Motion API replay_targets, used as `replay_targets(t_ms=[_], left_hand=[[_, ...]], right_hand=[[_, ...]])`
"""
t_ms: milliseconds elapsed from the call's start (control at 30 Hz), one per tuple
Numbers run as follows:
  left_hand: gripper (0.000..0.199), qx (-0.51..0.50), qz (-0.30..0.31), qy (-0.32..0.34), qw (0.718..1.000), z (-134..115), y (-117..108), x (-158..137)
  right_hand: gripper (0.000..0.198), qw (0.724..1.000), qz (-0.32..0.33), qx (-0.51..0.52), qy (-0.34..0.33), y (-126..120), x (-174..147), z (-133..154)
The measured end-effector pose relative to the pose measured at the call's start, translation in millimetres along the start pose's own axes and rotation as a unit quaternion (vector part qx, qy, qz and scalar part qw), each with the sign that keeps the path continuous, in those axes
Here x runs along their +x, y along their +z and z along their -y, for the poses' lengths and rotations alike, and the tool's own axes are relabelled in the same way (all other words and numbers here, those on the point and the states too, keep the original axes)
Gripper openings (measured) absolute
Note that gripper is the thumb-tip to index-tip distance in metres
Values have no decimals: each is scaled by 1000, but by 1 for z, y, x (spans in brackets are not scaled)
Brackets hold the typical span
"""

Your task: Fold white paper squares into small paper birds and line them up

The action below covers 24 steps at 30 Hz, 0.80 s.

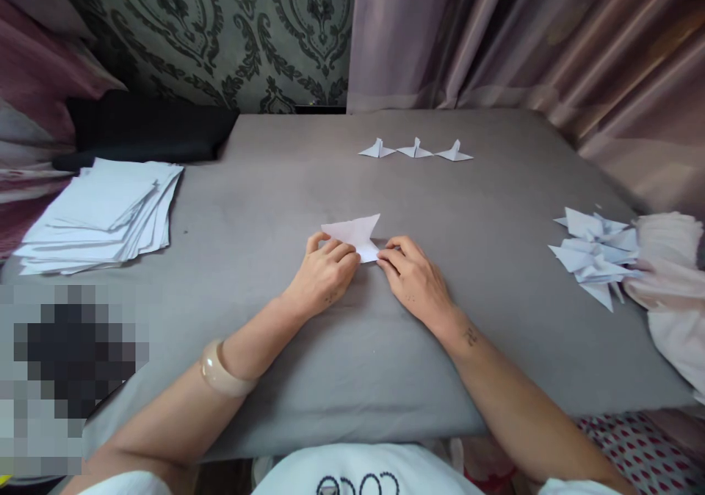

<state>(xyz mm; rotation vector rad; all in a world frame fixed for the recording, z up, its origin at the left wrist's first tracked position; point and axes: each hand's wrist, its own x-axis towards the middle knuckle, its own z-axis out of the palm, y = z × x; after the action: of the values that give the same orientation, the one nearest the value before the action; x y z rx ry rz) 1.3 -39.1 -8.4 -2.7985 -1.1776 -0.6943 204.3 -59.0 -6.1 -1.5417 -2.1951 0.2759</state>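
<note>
A partly folded white paper (355, 233) lies on the grey cloth-covered table (264, 208), near its middle. My left hand (324, 275) presses its fingers on the paper's near left part. My right hand (412, 278) pinches the paper's near right corner with its fingertips. Both hands rest on the table, close together. The paper's far edge ends in two points that stick out beyond my fingers.
A stack of white sheets (104, 212) lies at the left. Three small folded paper figures (416, 150) stand in a row at the back. A pile of folded paper shapes (595, 256) lies at the right beside pale cloth (669, 282). Curtains hang behind.
</note>
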Motion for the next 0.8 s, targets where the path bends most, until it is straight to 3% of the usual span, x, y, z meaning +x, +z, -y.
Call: replay_targets(t_ms=[400,800], left_hand=[[14,-50,4,-160,986,-2,4,7],[12,-79,38,-203,975,2,6,20]], right_hand=[[15,997,-15,42,56,3,5,3],[12,994,-42,15,103,9,9,9]])
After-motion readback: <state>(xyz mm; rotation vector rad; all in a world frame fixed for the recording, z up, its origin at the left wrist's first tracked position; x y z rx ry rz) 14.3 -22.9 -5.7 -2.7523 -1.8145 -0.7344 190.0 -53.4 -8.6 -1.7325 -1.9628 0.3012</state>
